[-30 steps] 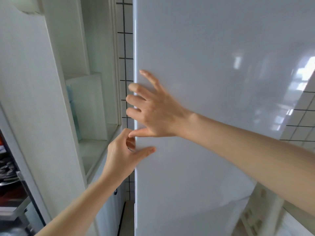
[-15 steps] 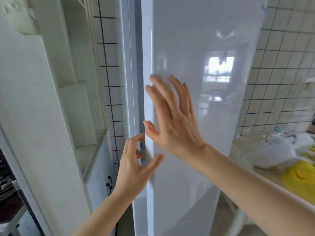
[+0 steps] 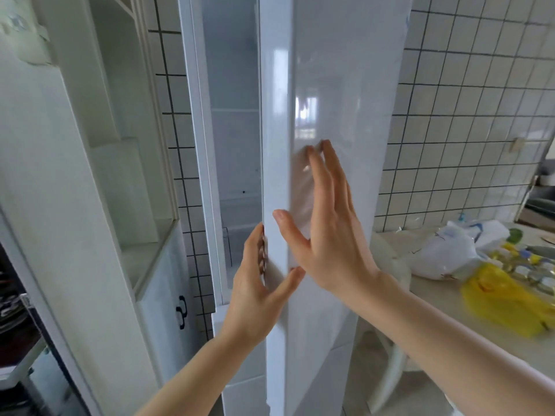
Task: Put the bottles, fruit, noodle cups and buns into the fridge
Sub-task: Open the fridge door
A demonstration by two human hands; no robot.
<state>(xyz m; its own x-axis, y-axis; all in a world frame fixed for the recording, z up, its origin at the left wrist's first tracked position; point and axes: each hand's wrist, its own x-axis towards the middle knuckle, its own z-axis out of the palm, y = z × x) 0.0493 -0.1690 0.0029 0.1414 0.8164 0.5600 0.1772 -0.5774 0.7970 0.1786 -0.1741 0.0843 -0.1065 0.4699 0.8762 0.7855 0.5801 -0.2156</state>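
Note:
The white fridge door (image 3: 339, 85) stands partly swung out, its edge toward me. My left hand (image 3: 255, 286) grips that edge, fingers curled behind it and thumb on the front. My right hand (image 3: 327, 232) lies flat and spread on the glossy front face. Through the gap the pale fridge interior (image 3: 234, 145) shows, with a shelf line and nothing visible on it. On the counter (image 3: 435, 298) at the right lie a white plastic bag (image 3: 450, 253) and a yellow bag (image 3: 507, 301) with blurred items beside them.
A white cabinet with open shelves (image 3: 129, 175) and a lower door with a black handle (image 3: 181, 313) stands left of the fridge. White tiled wall (image 3: 465, 130) lies behind the counter. A dark rack (image 3: 15, 310) sits at far left. A white chair (image 3: 396, 355) is under the counter.
The fridge door has swung outward, opening a gap that shows the interior. My left hand moved from the door's seam to gripping its edge; my right hand flattened on the front.

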